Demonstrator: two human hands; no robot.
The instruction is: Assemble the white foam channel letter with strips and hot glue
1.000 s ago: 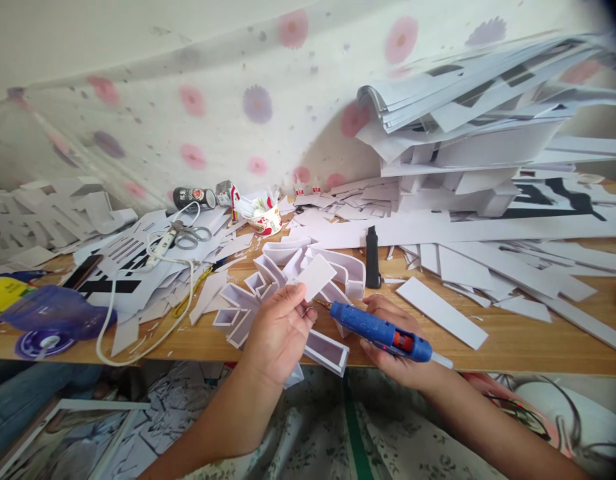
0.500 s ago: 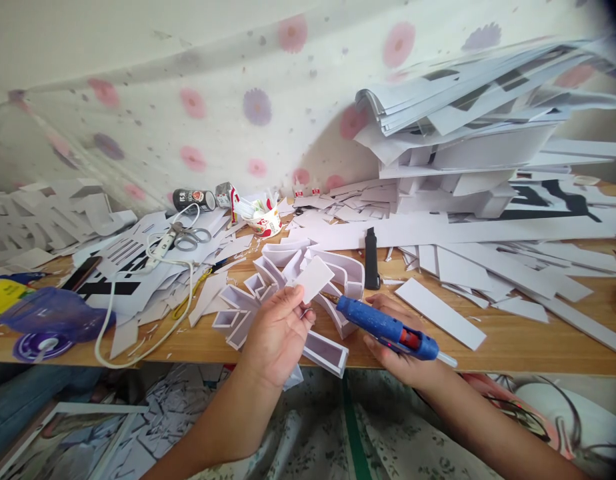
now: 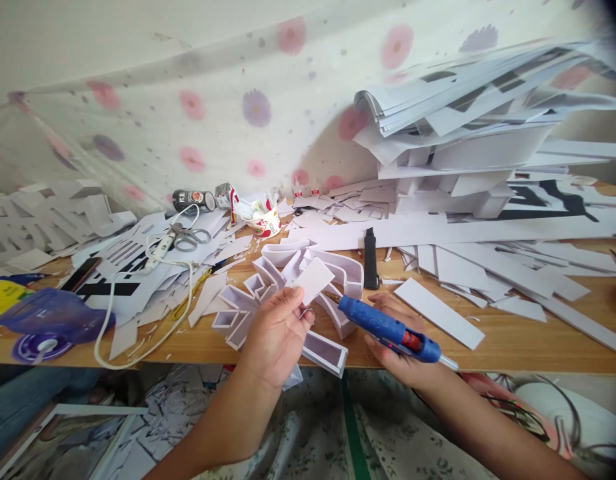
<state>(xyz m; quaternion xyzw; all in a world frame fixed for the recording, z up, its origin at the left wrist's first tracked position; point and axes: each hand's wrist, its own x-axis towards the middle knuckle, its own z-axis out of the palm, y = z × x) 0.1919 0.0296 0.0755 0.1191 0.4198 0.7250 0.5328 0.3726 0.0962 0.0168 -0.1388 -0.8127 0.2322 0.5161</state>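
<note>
My left hand (image 3: pixel 277 333) pinches a small white card piece (image 3: pixel 315 278) and holds it tilted above a white foam-board structure of joined strips (image 3: pixel 293 280) on the wooden table (image 3: pixel 513 340). My right hand (image 3: pixel 398 350) grips a blue hot glue gun (image 3: pixel 388 327). The gun's nozzle points left, close to the lower edge of the card piece. Both hands hover at the table's front edge.
Scissors (image 3: pixel 188 235), a white cable (image 3: pixel 148 313), a black utility knife (image 3: pixel 371 259), a paper cup (image 3: pixel 265 222), a dark can (image 3: pixel 193 199) and a loose white strip (image 3: pixel 441 312) lie among paper scraps. A tall stack of white sheets (image 3: pixel 463 133) fills the back right. A blue plastic bag (image 3: pixel 53 313) lies left.
The glue gun has shifted slightly up and right, its nozzle now nearer the card's edge. The left hand and card have hardly moved.
</note>
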